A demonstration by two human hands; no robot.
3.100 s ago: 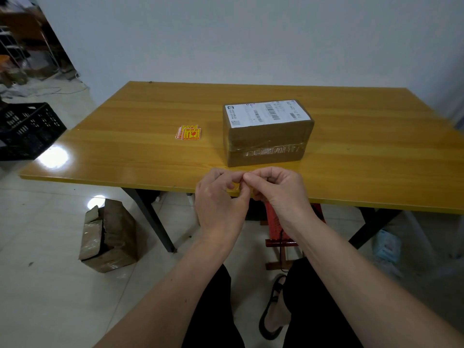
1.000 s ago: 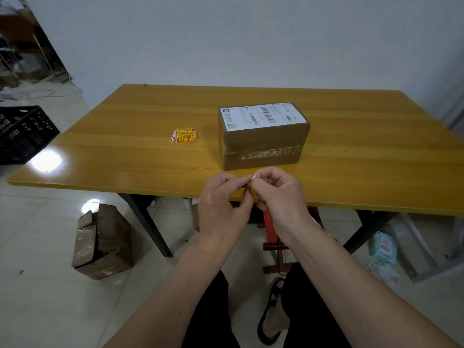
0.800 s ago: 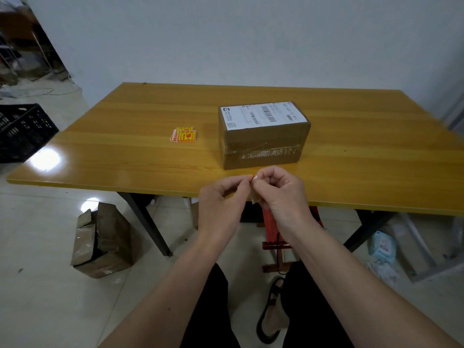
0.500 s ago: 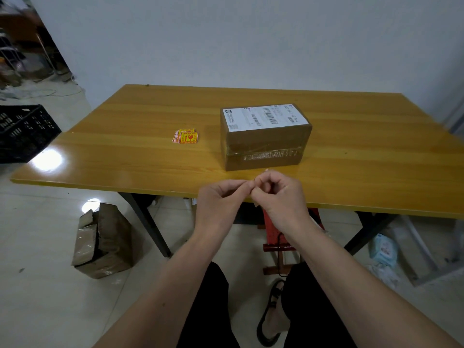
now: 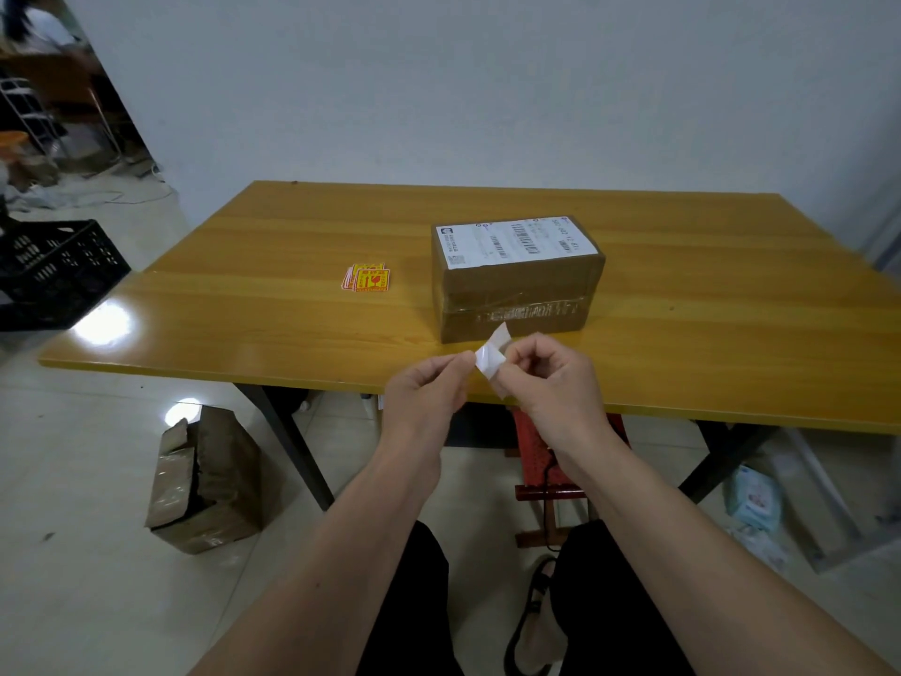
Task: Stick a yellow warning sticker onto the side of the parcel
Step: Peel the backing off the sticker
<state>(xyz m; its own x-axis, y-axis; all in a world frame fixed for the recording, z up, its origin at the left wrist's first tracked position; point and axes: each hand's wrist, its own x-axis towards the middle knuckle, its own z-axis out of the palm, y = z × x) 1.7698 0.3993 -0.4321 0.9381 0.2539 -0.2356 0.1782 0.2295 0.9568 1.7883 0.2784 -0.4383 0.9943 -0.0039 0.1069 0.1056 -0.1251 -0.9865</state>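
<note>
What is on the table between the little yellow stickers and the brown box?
Nothing. In the head view, only bare yellow table shows between the sticker pile and the parcel.

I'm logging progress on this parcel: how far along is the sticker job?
Done: a sticker is picked up, off the pile. In hand: left hand and right hand pinch it, white face showing, apparently peeling. Left: the parcel side shows no yellow sticker.

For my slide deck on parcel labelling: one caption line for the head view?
Both hands pinch a white sticker sheet before the parcel; spare yellow stickers lie on the table.
</note>
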